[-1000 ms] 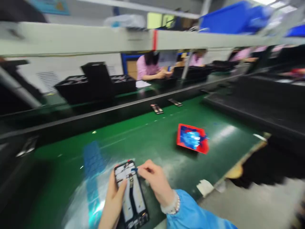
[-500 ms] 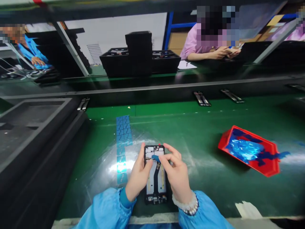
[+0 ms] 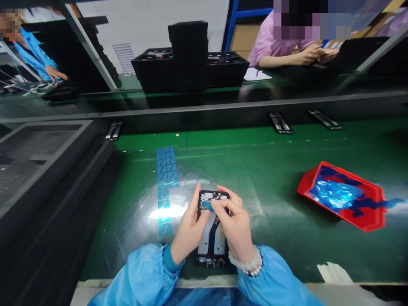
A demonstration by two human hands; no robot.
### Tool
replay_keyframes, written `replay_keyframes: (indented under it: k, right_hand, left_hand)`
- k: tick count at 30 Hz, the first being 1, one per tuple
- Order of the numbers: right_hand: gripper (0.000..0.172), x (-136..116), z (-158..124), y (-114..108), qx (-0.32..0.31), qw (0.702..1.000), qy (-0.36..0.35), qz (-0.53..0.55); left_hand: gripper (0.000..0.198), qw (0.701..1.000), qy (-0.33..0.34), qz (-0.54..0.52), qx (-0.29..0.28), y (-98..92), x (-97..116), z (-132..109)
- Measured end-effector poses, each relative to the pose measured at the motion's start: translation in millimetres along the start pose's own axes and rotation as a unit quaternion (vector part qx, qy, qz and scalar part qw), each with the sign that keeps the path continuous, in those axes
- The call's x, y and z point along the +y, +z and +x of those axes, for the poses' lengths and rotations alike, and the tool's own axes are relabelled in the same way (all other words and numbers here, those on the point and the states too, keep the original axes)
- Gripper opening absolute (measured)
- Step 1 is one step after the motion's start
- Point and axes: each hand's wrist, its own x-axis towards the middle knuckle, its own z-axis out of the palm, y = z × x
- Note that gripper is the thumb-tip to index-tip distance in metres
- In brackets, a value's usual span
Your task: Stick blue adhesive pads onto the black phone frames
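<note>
An opened smartphone [image 3: 213,240] with its inner boards and a dark ribbon cable showing lies face up in front of me, its top end pointing away. My left hand [image 3: 188,231] grips its left side, with the thumb on the inside near the upper part. Between the thumb and fingertips of my right hand [image 3: 236,227] is a small blue film sticker [image 3: 207,205], laid across the phone's upper section. The right hand's other fingers rest along the phone's right edge. Whether the sticker is fully stuck down cannot be seen.
Left of the phone, blue sticker pieces [image 3: 167,170] line the green table [image 3: 242,170]. A red bin [image 3: 366,223] with blue film scraps stands right. Dark foam trays [image 3: 57,170] fill the left. Other phones [image 3: 280,123] lie along the back ledge. A person [image 3: 270,46] works beyond.
The blue sticker now lies wider across the phone's upper section, with both thumbs close to it. My view has shifted slightly, and the bin appears farther right.
</note>
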Motion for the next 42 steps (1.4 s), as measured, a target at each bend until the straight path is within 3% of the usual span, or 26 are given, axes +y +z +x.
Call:
replay_keyframes:
  k: [33,42]
  right_hand:
    - [0.019,1,-1,2,-0.001,0.999,0.01,0.031]
    - [0.016,-4,-3,1,-0.005,1.0,-0.008,0.008]
  left_hand:
    - [0.063,1.0,-0.025,-0.007,0.003,-0.6,2,-3]
    - [0.047,0.996,-0.043,0.051,0.058,-0.2,8,-5]
